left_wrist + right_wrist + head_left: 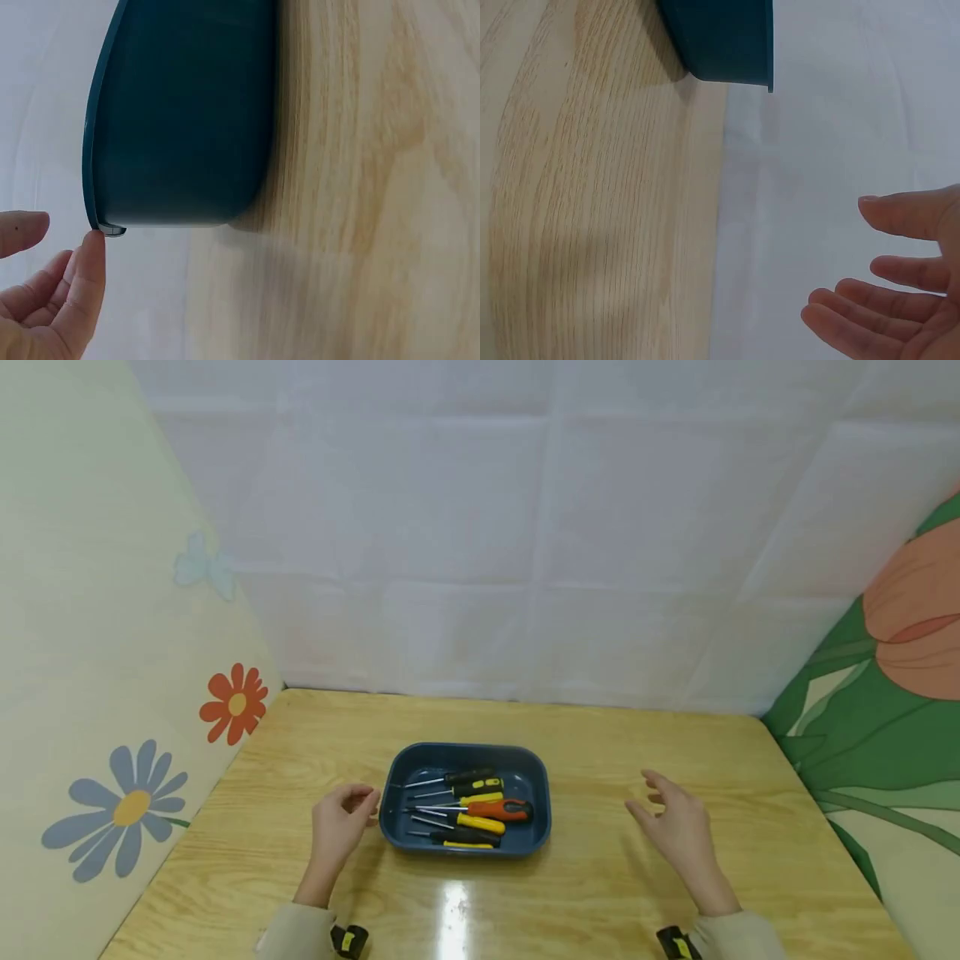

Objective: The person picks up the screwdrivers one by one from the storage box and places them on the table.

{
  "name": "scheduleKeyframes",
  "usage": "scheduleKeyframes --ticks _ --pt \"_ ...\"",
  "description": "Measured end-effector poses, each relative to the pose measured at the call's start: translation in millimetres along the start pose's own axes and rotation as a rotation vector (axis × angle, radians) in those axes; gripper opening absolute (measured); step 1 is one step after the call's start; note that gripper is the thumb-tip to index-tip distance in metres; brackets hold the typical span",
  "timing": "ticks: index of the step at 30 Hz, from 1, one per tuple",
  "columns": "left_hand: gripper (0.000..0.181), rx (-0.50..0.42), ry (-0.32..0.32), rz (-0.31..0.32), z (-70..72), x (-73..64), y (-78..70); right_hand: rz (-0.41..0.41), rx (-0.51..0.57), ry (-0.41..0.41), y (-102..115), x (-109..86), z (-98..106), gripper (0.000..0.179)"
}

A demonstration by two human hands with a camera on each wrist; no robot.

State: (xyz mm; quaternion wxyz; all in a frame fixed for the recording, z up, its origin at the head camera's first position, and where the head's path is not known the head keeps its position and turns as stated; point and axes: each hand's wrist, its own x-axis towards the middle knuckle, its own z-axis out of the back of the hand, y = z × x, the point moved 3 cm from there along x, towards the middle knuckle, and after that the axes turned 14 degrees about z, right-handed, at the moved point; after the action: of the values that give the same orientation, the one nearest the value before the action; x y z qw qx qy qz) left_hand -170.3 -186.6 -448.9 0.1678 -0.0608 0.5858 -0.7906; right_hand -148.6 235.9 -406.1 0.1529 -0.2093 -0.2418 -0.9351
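blue tray point(531, 777) of screwdrivers point(482, 824) sits between left hand point(339, 822) and right hand point(681, 828), a bit nearer the surface's point(592, 893) left edge. left's loose, one fingertip point(93, 244) at the rim point(88, 150); right's relaxed, holding nothing, well apart. yellow wrist patches point(347, 941) too tiny to read.

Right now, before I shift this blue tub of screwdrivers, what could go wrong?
Tipping: the left grip is right beside the blue tub, but the right grip is well away, so a one-sided pull might tilt or skid it.
Sliding: the screwdrivers lie loose and close together, so they may shift if it tilts.
Poking: most point toward the left grip, so reaching in there might mean a jab.
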Motion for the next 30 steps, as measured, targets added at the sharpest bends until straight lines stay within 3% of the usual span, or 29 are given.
scheduleKeyframes --ticks 4,9,21,30 --pt "0.017 -0.056 0.044 0.109 -1.9 2.6 5.5 0.004 0.018 -0.009 -0.4 -0.6 -2.4 0.047" --pt "0.019 -0.038 0.094 0.171 -4.7 2.9 10.1 -0.005 0.062 -0.003 0.5 0.1 -4.9 0.047" --pt "0.019 0.058 0.132 0.223 -6.5 1.4 14.0 -0.012 0.124 0.013 4.1 8.2 -9.6 0.042" --pt "0.019 0.022 0.175 0.265 -7.4 2.1 15.4 -0.008 0.219 -0.02 5.6 12.4 -14.2 0.037"
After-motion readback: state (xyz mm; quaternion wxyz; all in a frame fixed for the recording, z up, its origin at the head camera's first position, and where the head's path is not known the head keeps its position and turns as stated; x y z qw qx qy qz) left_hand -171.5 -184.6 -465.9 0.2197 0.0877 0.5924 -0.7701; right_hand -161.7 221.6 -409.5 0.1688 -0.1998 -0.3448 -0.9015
